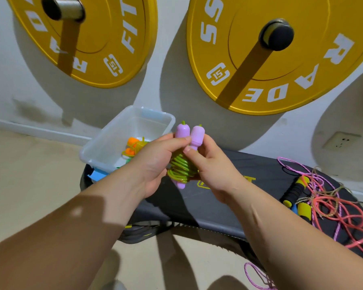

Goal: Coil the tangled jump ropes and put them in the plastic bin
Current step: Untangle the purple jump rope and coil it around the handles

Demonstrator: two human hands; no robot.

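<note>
A green jump rope (181,165) with two purple handles (190,135) is wound into a tight bundle, held upright over the black bench. My left hand (155,162) grips the bundle from the left, thumb across the handles. My right hand (210,164) holds it from the right, thumb pressed on the coils. Just behind my left hand sits the clear plastic bin (113,141), holding a coiled orange-handled rope (134,146). A tangle of red, pink and tan ropes (331,206) with black-and-yellow handles (296,190) lies on the bench's right end.
The black padded bench (228,206) runs from centre to right, standing on a beige floor. Two yellow weight plates (281,80) hang on the white wall behind. A pink rope loop (258,275) trails on the floor at the bottom. A wall socket (342,140) is at the right.
</note>
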